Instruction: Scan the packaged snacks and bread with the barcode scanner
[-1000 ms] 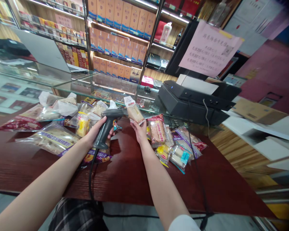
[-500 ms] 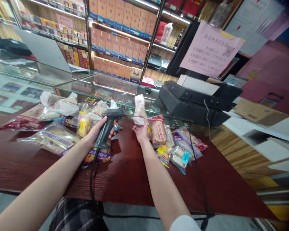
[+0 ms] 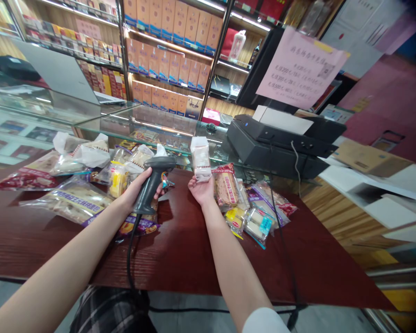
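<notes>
My left hand [image 3: 137, 188] is wrapped round the grip of a dark barcode scanner [image 3: 156, 178], whose head points right and whose cable hangs down over the table edge. My right hand [image 3: 201, 189] holds a small wrapped snack pack [image 3: 200, 158] upright, its pale back side turned toward the scanner head, a short gap between them. Both hands hover over the dark red wooden table [image 3: 180, 249].
Piles of packaged snacks lie left [image 3: 79, 194] and right [image 3: 249, 203] of my hands. A black printer [image 3: 280, 143] with a pink notice [image 3: 300, 67] stands at the right. A glass counter [image 3: 90, 118] and stocked shelves [image 3: 166, 51] fill the back.
My right hand has turned the snack pack from its printed front to its pale back and straightened it upright. The scanner hand has hardly moved.
</notes>
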### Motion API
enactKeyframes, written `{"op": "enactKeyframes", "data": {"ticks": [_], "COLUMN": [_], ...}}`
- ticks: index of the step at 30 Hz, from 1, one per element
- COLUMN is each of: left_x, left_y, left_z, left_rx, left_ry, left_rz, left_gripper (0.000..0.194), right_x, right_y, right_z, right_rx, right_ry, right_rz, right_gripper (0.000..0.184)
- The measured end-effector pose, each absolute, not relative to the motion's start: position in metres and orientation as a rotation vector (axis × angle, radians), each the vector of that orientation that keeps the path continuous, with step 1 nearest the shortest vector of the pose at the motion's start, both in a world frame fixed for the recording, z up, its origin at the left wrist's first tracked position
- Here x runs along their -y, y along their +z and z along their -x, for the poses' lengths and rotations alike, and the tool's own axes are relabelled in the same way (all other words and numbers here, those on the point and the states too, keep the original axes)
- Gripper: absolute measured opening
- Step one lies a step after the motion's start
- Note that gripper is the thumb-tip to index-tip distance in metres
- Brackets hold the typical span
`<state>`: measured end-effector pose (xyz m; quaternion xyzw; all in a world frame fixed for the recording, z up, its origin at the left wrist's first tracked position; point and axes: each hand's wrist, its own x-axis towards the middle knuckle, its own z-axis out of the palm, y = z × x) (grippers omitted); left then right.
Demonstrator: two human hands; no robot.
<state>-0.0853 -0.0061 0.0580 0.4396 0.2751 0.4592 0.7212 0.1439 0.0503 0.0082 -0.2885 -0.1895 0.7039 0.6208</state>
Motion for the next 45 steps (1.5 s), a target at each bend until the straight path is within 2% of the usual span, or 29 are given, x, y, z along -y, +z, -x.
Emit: {"op": "enactKeyframes", "data": {"ticks": [24,37,45], "left_x": [0.011,0.006,0.01], "left_y": [0.055,0.056,0.055], "left_z": [0.083,0.085,0.083], "left_rx": [-0.64,-0.592,-0.627], "left_ry": [0.976,1.009,1.013], "left_rz": [-1.07,-1.074,-1.056], "left_gripper": [0.048,0.046,0.047], "right_x": [-0.052,-0.049,-0.049], "right_y": [0.013,0.01,0.011], "right_z": [-0.131,-0.13,-0.131], "right_rx": [0.52,0.557,0.54], "right_ry": [1.594,1.596,1.612], "right_rz": [0.75,0.771,0.741], "right_gripper": [0.038,0.045,0.038]}}
